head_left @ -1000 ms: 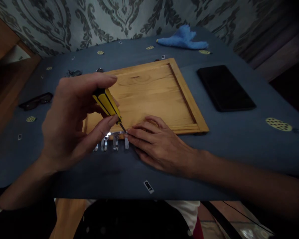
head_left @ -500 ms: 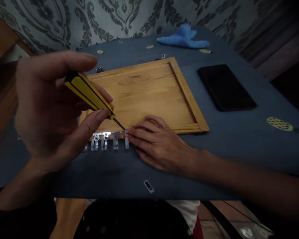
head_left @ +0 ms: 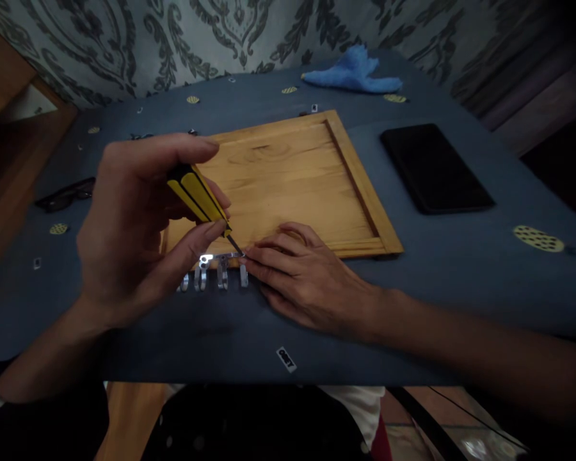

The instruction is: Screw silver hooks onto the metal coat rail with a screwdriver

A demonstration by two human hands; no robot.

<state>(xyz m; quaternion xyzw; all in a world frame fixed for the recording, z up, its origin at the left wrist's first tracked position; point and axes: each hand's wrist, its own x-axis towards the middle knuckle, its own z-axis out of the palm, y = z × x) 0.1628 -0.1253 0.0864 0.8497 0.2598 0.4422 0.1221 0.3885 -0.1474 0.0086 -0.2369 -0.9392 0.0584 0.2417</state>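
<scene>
My left hand [head_left: 125, 224] is closed around the yellow and black handle of a screwdriver [head_left: 200, 197], which is tilted. Its tip meets the right end of a metal hook rail [head_left: 214, 257], at a screw spot partly covered by fingertips. The rail lies along the near edge of a framed wooden board [head_left: 288, 179], its hooks hanging over that edge. My left hand covers the rail's left part. My right hand [head_left: 312, 278] presses its bunched fingertips to the rail's right end beside the screwdriver tip; its thumb is hidden.
On the blue patterned tablecloth [head_left: 211, 352], a black phone or tablet [head_left: 434, 168] lies right of the board. A blue cloth [head_left: 355, 72] sits at the back. Dark glasses [head_left: 67, 194] rest at the left. A patterned curtain [head_left: 196, 38] hangs behind the table.
My left hand has shifted right and slightly down, and the screwdriver stands steeper, its tip still at the rail's right end. The glasses have come into view. My right hand stays put.
</scene>
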